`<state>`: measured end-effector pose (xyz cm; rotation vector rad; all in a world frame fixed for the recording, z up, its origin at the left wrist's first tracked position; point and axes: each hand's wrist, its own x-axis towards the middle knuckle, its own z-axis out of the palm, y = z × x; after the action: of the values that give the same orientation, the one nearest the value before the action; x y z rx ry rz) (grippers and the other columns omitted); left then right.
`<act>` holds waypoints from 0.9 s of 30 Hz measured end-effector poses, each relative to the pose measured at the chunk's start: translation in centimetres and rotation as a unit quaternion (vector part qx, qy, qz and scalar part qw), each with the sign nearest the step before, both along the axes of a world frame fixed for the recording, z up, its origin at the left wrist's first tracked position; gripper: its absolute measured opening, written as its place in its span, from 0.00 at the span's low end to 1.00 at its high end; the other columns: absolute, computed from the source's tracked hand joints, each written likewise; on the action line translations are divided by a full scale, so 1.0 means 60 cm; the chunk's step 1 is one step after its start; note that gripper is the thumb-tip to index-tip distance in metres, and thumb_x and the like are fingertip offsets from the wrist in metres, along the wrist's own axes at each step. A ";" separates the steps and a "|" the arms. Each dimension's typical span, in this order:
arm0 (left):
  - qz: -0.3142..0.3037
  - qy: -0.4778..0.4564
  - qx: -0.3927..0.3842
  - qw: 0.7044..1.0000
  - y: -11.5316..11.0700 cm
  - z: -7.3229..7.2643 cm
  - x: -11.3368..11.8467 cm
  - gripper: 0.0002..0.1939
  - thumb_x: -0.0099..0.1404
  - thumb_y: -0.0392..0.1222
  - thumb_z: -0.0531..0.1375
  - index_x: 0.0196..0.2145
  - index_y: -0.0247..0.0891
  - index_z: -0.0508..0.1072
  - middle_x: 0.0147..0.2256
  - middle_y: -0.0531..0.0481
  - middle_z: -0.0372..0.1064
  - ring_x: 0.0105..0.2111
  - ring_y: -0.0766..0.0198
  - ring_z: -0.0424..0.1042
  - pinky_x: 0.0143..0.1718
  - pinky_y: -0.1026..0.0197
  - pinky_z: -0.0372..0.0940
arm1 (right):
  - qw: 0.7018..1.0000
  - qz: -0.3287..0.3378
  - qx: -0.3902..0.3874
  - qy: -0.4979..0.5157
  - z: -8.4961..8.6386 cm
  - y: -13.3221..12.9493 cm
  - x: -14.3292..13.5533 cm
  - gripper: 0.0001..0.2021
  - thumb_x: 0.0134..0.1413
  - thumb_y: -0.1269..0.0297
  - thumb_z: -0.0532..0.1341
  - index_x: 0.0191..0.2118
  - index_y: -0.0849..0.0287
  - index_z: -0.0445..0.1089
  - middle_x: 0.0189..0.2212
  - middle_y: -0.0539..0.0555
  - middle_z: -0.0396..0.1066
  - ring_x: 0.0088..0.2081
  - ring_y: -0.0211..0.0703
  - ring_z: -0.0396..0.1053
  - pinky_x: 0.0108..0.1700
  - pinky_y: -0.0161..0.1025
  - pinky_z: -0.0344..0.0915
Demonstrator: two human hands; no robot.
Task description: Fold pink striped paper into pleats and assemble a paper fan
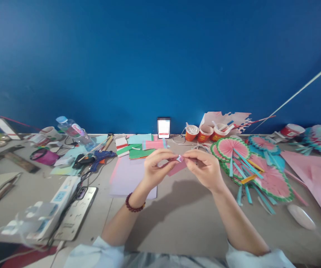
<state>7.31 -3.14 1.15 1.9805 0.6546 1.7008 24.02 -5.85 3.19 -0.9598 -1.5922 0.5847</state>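
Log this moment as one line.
left hand: pinching small purple-white piece | right hand: pinching same piece | lit phone: upright, ahead | paper fans: on right

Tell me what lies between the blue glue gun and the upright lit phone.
Coloured paper pieces, some green, some light blue, lie between the glue gun and the phone in the head view.

A small pale-purple piece, showing white and pinkish patches, is sitting pinched between the fingertips of the left hand and right hand. It is hovering above the counter, its finer shape blurring too much to tell.
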 end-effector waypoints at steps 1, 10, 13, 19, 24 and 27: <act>0.004 0.002 0.002 1.000 -0.001 0.000 0.000 0.08 0.56 0.33 0.64 0.36 0.39 0.76 0.33 0.47 0.73 0.33 0.64 0.72 0.34 0.62 0.70 | 1.000 -0.003 0.003 0.001 0.000 -0.001 -0.001 0.06 0.49 0.72 0.61 0.32 0.56 0.74 0.30 0.52 0.75 0.32 0.40 0.72 0.34 0.35 0.69; 0.039 0.024 0.033 0.998 -0.013 0.009 0.004 0.13 0.56 0.29 0.64 0.39 0.40 0.76 0.35 0.48 0.74 0.36 0.64 0.72 0.37 0.61 0.69 | 0.999 -0.028 0.017 -0.006 0.005 -0.006 -0.007 0.05 0.51 0.71 0.60 0.33 0.56 0.73 0.28 0.52 0.73 0.30 0.39 0.69 0.31 0.35 0.66; 0.041 0.021 0.035 0.998 -0.013 0.007 0.005 0.15 0.55 0.29 0.64 0.41 0.41 0.75 0.36 0.48 0.74 0.36 0.64 0.72 0.37 0.61 0.69 | 0.999 -0.028 0.033 -0.014 0.008 -0.007 -0.008 0.07 0.52 0.72 0.60 0.35 0.55 0.74 0.29 0.51 0.73 0.30 0.38 0.69 0.31 0.35 0.66; 0.049 0.026 0.033 0.998 -0.020 0.010 0.011 0.14 0.56 0.29 0.63 0.39 0.41 0.75 0.35 0.48 0.74 0.35 0.64 0.73 0.36 0.61 0.70 | 0.999 -0.033 0.024 -0.004 0.008 -0.010 -0.012 0.06 0.52 0.72 0.59 0.34 0.56 0.71 0.29 0.51 0.71 0.31 0.37 0.69 0.30 0.33 0.66; 0.055 0.032 0.040 0.997 -0.025 0.013 0.014 0.12 0.57 0.30 0.62 0.40 0.40 0.75 0.35 0.48 0.75 0.35 0.63 0.73 0.37 0.60 0.70 | 0.998 -0.057 0.033 -0.015 0.009 -0.013 -0.014 0.05 0.51 0.71 0.58 0.32 0.55 0.70 0.29 0.51 0.71 0.31 0.39 0.70 0.31 0.34 0.68; 0.060 0.030 0.036 0.997 -0.026 0.013 0.015 0.12 0.57 0.30 0.62 0.39 0.40 0.75 0.34 0.48 0.75 0.35 0.63 0.73 0.37 0.60 0.69 | 0.997 -0.060 0.034 -0.025 0.010 -0.014 -0.015 0.04 0.51 0.70 0.59 0.31 0.55 0.69 0.29 0.52 0.72 0.31 0.39 0.70 0.30 0.34 0.69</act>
<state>8.19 -4.68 1.96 2.0872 0.7564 1.7635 23.09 -6.67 3.77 -1.0187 -1.5755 0.4235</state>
